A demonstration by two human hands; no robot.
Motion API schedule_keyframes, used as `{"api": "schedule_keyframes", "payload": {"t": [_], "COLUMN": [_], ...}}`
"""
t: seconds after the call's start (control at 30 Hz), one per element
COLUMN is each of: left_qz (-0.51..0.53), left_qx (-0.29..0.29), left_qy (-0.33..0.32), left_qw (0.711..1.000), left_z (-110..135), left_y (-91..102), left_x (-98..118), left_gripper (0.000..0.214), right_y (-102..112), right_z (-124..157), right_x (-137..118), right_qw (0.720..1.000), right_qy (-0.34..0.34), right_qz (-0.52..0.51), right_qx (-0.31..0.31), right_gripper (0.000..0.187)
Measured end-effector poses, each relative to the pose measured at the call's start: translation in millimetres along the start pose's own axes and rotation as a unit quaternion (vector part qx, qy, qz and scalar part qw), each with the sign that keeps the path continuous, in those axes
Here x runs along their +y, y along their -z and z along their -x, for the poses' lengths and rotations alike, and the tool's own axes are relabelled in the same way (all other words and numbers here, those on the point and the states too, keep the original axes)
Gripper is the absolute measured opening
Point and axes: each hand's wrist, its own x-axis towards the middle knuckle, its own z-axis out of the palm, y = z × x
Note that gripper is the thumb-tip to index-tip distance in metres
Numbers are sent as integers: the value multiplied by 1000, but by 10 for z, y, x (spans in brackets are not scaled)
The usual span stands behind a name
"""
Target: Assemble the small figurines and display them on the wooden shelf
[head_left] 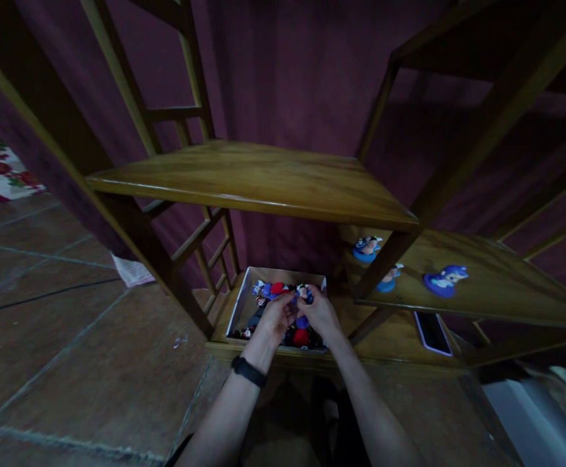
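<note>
Over a shallow open box (239, 305) on the bottom shelf, both of my hands come together at a small painted figurine (304, 293) with blue and black parts. My right hand (322, 314) pinches it from the right side. My left hand (279, 318), palm turned up and fingers curled, grips at its left; the fingers partly hide the figurine. Under and around my hands, the box holds several more figurines, among them a red one (301, 337) and a blue-violet one (259, 288). A black band (248, 371) circles my left wrist.
A wooden shelf board (254, 178) overhangs the box. On the right-hand shelf stand a blue-violet figurine (446, 281) and figurines on blue bases (367, 248), (390, 277) near the upright post. A phone (433, 333) lies on the lower board. Tiled floor (69, 363) spreads left.
</note>
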Motion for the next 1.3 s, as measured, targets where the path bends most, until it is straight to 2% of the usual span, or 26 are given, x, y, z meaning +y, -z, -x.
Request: {"api": "schedule_keyframes", "payload": {"t": [0.3, 0.5, 0.67, 0.8, 0.93, 1.17, 1.3], "left_qz": [14, 12, 20, 22, 4, 3, -7], "left_qx": [15, 30, 31, 20, 15, 11, -8], "left_qy": [-34, -40, -42, -54, -76, -60, -44], "left_qw": [999, 999, 998, 998, 997, 998, 999], "left_z": [-32, -41, -76, -68, -9, 57, 67], "left_y": [24, 39, 78, 91, 68, 39, 37], "left_x": [-53, -76, -94, -53, 16, 96, 128], "left_gripper": [12, 12, 12, 13, 12, 9, 10], "right_y": [-91, -130, -156, -166, -183, -190, -134], "right_z": [33, 44, 35, 12, -8, -71, -81], "right_x": [-86, -99, -72, -28, 35, 195, 206], "right_qw": [990, 987, 989, 997, 995, 949, 923], "right_qy": [11, 40, 38, 57, 40, 5, -19], "right_qz": [138, 151, 140, 44, -95, -314, -382], "right_qx": [25, 29, 37, 17, 7, -22, -40], "right_gripper": [30, 31, 30, 30, 34, 35, 37]}}
